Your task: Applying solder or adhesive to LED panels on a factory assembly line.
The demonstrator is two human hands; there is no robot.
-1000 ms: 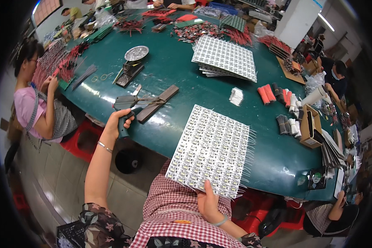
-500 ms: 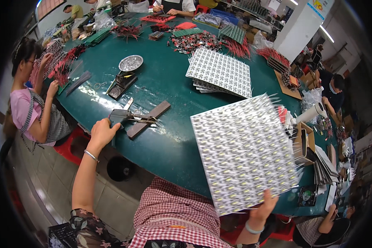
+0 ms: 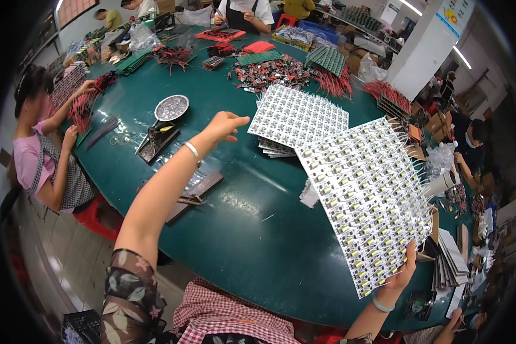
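Observation:
My right hand point(image 3: 402, 270) grips the lower right edge of a large white circuit board panel point(image 3: 367, 198), tilted up over the table's right side. Rows of small yellowish and dark parts cover its face, and thin wire ends bristle along its right edge. Stretched across the table, my left hand point(image 3: 222, 127) holds nothing, with a finger pointing toward a stack of similar white panels point(image 3: 298, 112). A gap separates that hand from the stack. Below my left forearm lies a dark flat bar point(image 3: 203, 188); the forearm hides part of the tools there.
A round metal bowl point(image 3: 172, 107) of silvery bits stands beside a small dark tray point(image 3: 156, 143) on the green table point(image 3: 241, 258). Farther back are a heap of small parts point(image 3: 272, 74) and red-wired boards. A co-worker in pink point(image 3: 34, 155) sits at the left.
My left hand has left the grey tool by the dark bar and reached forward and right toward the stack. The panel in my right hand has shifted right and tilted differently.

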